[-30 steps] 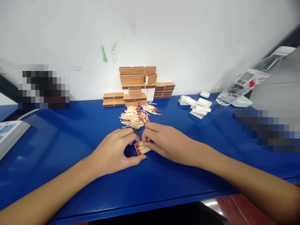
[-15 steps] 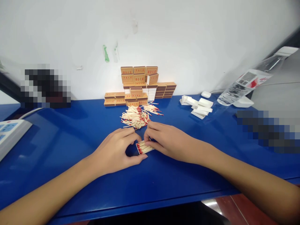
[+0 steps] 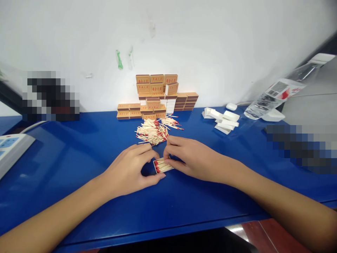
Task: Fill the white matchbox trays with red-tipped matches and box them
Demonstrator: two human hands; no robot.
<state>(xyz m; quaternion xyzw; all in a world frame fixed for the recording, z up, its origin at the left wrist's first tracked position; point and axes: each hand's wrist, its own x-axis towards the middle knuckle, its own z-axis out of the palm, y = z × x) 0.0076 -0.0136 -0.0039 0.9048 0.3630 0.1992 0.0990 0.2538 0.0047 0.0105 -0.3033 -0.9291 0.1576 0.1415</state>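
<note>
A small white matchbox tray [image 3: 154,167] lies on the blue table, filled with a layer of red-tipped matches [image 3: 162,166]. My left hand [image 3: 133,170] curves around its left end, thumb at the near side and fingers at the far side. From the right, my right hand [image 3: 191,156] reaches over the tray, thumb and fingers pinched at the matches and hiding the tray's right part. Just beyond both hands is a loose heap of matches [image 3: 151,131], their red heads mostly toward the right.
Behind the heap, brown matchboxes [image 3: 157,88] are stacked against the wall. Several white empty trays [image 3: 226,121] lie to the right, near a tilted water bottle [image 3: 273,93]. A white device [image 3: 15,149] with blue labels sits at the left edge of the blue table [image 3: 126,218].
My right hand has shifted very slightly right along the tray, uncovering a little more of the matches. My left hand stays almost still.
</note>
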